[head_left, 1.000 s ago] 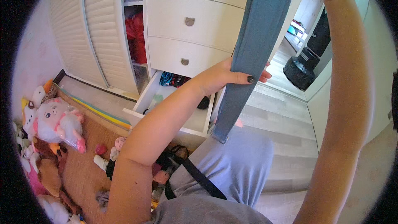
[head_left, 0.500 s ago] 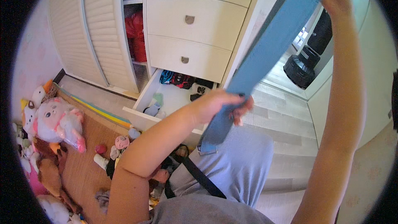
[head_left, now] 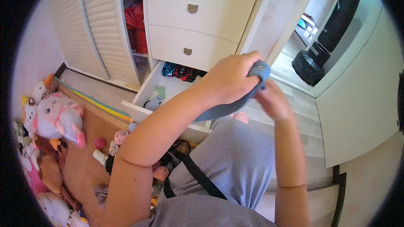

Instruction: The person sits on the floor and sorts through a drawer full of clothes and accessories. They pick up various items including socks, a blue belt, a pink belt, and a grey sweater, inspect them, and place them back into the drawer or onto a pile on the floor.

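Note:
My left hand (head_left: 235,75) is closed on a wide blue-grey belt (head_left: 229,110), in front of the open drawer. One end of the belt loops over the fingers and shows a small round metal stud. From there the strap curves down and left behind my left forearm. My right hand (head_left: 274,101) is just below the loop, its fingers bent against the belt. Those fingertips are blurred and partly hidden behind it.
An open bottom drawer (head_left: 141,110) holds folded clothes and socks. Above it are shut drawers (head_left: 202,6). Plush toys (head_left: 59,115) lie on the brown mat (head_left: 82,164) at left. A black punching bag (head_left: 341,17) stands beyond the doorway.
My right hand has come down from the upper right to beside my left hand. The belt, stretched out before, now bends in a loop. My left hand has risen slightly.

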`<state>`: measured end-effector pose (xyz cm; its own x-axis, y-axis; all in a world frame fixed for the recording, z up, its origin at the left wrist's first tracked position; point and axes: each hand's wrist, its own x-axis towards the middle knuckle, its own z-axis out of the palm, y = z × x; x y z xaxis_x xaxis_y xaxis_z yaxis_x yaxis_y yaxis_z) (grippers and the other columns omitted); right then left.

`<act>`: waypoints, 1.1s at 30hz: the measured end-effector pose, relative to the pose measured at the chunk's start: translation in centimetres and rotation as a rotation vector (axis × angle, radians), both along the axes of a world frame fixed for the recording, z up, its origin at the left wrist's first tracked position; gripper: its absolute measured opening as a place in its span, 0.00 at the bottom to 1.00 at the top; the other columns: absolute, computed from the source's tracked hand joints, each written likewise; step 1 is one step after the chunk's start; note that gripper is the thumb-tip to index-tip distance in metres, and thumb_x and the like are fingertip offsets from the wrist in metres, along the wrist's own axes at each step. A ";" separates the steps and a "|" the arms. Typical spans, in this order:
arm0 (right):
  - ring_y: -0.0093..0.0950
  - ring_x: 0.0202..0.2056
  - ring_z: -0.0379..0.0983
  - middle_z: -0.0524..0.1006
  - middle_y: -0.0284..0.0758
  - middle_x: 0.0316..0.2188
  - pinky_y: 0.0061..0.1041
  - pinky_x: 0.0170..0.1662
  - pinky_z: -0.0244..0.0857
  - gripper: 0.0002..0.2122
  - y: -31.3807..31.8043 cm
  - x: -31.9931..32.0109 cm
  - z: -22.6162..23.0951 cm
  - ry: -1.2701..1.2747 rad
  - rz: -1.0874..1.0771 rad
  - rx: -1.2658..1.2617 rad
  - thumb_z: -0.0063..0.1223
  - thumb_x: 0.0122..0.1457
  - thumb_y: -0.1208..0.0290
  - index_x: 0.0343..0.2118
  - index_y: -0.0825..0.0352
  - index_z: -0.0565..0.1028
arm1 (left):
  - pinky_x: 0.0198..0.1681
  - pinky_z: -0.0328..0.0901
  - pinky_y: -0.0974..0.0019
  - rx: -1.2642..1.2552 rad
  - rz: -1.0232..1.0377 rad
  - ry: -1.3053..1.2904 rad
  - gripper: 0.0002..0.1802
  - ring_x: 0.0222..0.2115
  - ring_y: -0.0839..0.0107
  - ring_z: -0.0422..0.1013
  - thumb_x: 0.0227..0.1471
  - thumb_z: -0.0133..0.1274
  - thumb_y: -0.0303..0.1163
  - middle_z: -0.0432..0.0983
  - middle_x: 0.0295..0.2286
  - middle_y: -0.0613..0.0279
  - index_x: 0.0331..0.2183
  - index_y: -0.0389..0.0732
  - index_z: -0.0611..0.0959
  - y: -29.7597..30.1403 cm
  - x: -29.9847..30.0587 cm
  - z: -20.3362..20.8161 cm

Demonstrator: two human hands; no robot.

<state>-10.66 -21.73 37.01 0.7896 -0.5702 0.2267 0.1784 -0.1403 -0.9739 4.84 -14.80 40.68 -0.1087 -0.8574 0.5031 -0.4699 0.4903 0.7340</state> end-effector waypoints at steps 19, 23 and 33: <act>0.35 0.37 0.68 0.65 0.48 0.40 0.30 0.39 0.64 0.28 -0.8 2.1 6.2 -0.335 0.175 0.036 0.45 0.45 0.66 0.48 0.76 0.52 | 0.36 0.62 0.69 0.700 -0.576 0.915 0.22 0.33 0.67 0.68 0.46 0.43 0.37 0.69 0.34 0.53 0.41 0.34 0.67 -1.7 -1.0 -6.5; 0.33 0.33 0.69 0.65 0.51 0.40 0.30 0.36 0.65 0.29 -1.8 0.9 6.4 -0.302 0.391 0.122 0.41 0.47 0.66 0.49 0.76 0.49 | 0.33 0.62 0.70 0.621 -0.494 0.793 0.20 0.28 0.69 0.68 0.48 0.41 0.39 0.70 0.30 0.53 0.40 0.35 0.67 -2.5 -0.7 -7.1; 0.36 0.31 0.69 0.67 0.50 0.35 0.29 0.35 0.66 0.26 -3.0 1.4 5.0 -0.321 0.302 0.053 0.41 0.48 0.69 0.50 0.73 0.51 | 0.39 0.58 0.71 0.493 -0.550 0.768 0.27 0.35 0.75 0.63 0.42 0.48 0.45 0.67 0.33 0.62 0.40 0.36 0.68 -2.2 -0.6 -7.6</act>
